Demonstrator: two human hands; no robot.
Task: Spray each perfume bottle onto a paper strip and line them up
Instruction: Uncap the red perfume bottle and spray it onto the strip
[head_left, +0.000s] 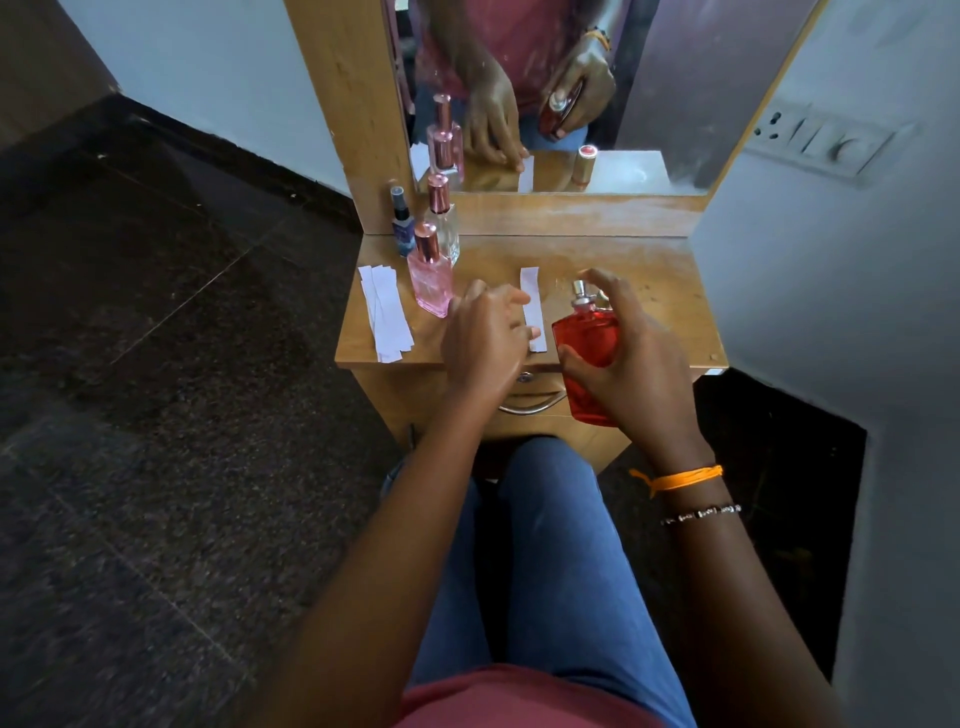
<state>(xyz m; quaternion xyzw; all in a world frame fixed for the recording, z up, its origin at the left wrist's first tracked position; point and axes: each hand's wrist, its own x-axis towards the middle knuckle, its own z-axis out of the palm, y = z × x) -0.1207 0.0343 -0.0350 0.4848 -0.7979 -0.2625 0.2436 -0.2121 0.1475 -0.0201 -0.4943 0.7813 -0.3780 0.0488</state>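
Note:
My right hand (631, 358) grips a red perfume bottle (587, 343) above the front edge of the wooden dresser top (623, 270), forefinger curled over its bare silver nozzle. The nozzle faces a single white paper strip (532, 301) lying flat. My left hand (483, 338) presses the near end of that strip with its fingertips. A pink bottle (432, 280), a clear bottle (444, 223) with a rose-gold cap, and a small dark blue spray bottle (402, 226) stand at the left. A loose pile of several paper strips (387, 312) lies beside them.
A mirror (571, 104) in a wooden frame rises behind the dresser top; it reflects a gold cap with a red top. A drawer with a metal handle (530, 405) sits below the top. A wall switch panel (826, 140) is at right. My knees sit close to the drawer.

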